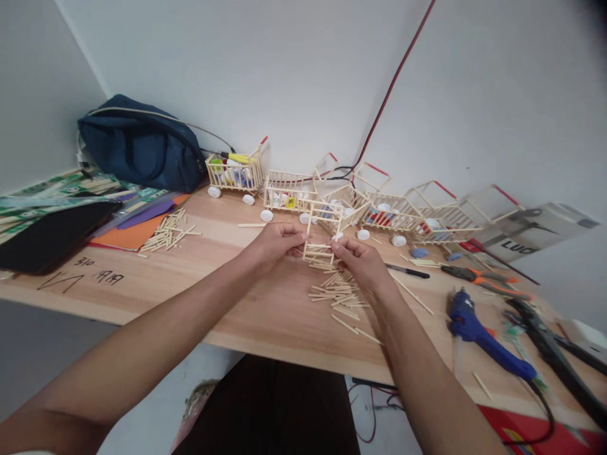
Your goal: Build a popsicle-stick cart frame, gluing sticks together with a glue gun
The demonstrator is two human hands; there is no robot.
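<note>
A small frame of thin wooden sticks (pixel 318 254) is held upright above the table, in front of a row of stick-built carts. My left hand (pixel 279 243) pinches its left side between thumb and fingers. On the right side, the thumb and fingers of my right hand (pixel 355 256) are closed on the same frame. Below and between the hands lies a loose pile of short cut sticks (pixel 339 291). Behind the frame stands a small cart (pixel 290 189) with white wheels and coloured bits inside.
More carts (pixel 389 215) line the wall. At the right lie a blue glue gun (pixel 488 338), orange-handled pliers (pixel 484 278) and a black pen (pixel 408 271). At the left are a blue bag (pixel 142 145), a black tablet-like object (pixel 52 237) and another stick pile (pixel 168 232).
</note>
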